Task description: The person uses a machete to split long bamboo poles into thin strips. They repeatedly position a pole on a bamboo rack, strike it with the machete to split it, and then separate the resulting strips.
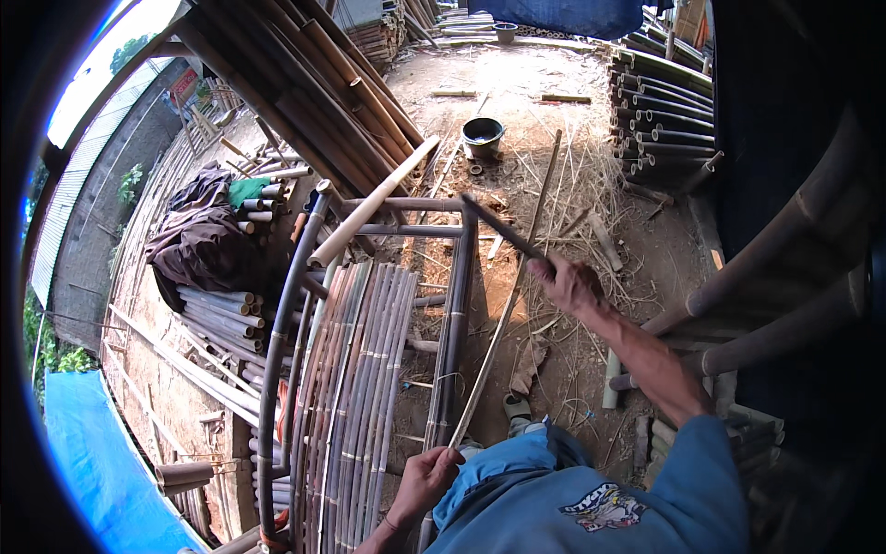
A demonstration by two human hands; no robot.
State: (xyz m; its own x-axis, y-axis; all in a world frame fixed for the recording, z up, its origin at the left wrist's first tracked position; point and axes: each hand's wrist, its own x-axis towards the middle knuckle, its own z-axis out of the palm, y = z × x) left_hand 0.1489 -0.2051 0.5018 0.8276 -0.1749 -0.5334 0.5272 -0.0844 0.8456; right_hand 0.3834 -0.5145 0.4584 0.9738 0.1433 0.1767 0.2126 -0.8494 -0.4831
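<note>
My left hand, low in the middle, is closed round the near end of a long, thin bamboo strip. The strip slants away from me, up and to the right over the littered ground. Farther out, my right hand grips a dark, long-bladed knife, its blade pointing up and left. The blade's tip reaches the corner of a bamboo frame on my left. Slats of split bamboo lie side by side within that frame, and a pale bamboo pole rests across its far end.
A dark bucket stands ahead among bamboo shavings. Stacked bamboo poles fill the far right, and tall dark poles lean at the far left. Thick poles cross close on my right. A blue tarp lies at lower left.
</note>
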